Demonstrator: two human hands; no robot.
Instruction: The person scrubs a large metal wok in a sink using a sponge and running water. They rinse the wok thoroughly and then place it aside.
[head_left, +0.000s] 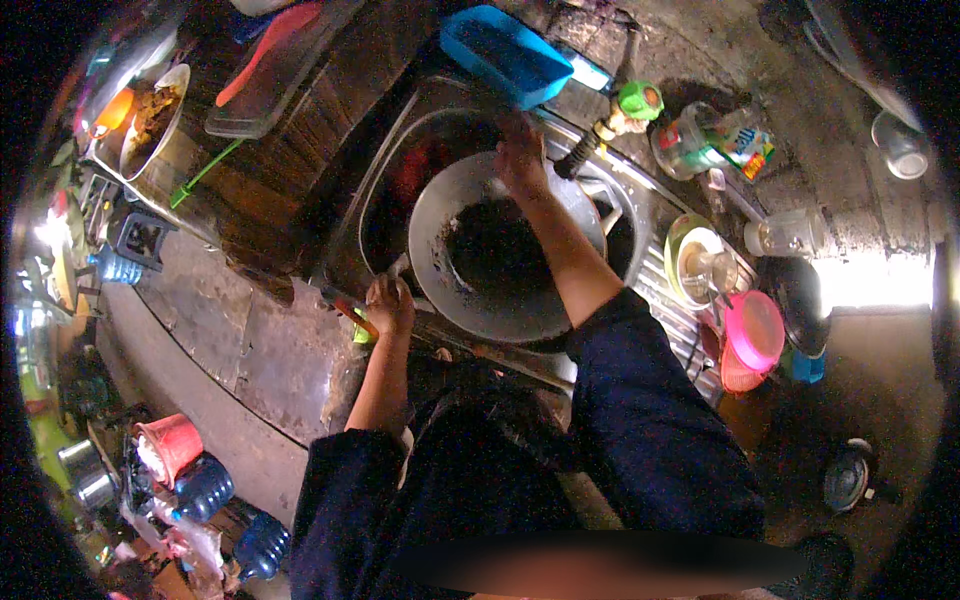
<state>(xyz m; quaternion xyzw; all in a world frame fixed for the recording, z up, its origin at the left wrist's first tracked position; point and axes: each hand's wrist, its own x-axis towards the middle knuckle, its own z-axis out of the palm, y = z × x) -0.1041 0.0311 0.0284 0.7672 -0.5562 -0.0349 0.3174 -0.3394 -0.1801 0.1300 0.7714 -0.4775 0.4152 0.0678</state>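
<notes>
A large round metal wok (487, 319) with a darkened inside lies over the sink (367, 187). My left hand (390, 304) is closed around the wok's left handle, near the sink's front left edge. My right hand (520, 161) is at the wok's far rim, just below a blue plastic container (502, 52); whether its fingers hold anything is hard to tell. The wok's other handle (611, 206) sticks out on the right. A tap with a green knob (640, 101) and a dark spout stands beyond the right hand.
On the ribbed drainboard (675, 341) at right are stacked bowls (679, 277), a glass and a pink plastic container (754, 330). A plastic jar (679, 142) and a packet (742, 150) stand behind. At left are a green-handled tool (206, 176), a clear tray (240, 116) and a pot (154, 124).
</notes>
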